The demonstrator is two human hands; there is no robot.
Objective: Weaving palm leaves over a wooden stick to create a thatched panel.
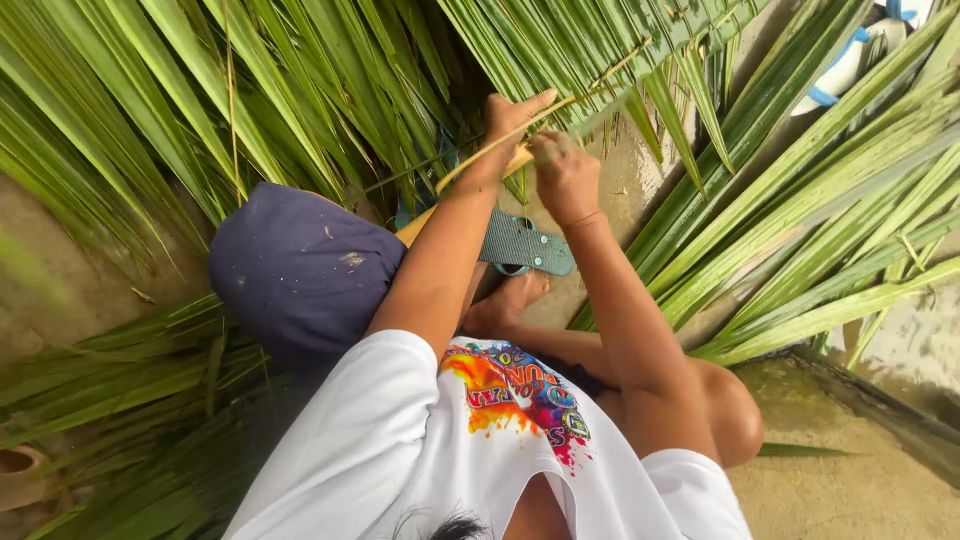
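My left hand (508, 122) grips a thin yellow-green palm leaf rib (585, 95) that runs up to the right towards the fronds. My right hand (563, 176) is closed in a fist right beside it, holding the same rib lower down; what else it may hold is hidden. A thicker tan stem (418, 224) slants under my left forearm towards both hands. Green palm fronds (300, 80) fan out behind and around the hands.
My bare foot (510, 298) rests next to a green sandal (528, 244) on wet concrete ground (630, 185). My knee in dark blue shorts (295, 270) is at the left. More fronds (830, 220) lie at the right and lower left. A white and blue object (850, 62) sits at the top right.
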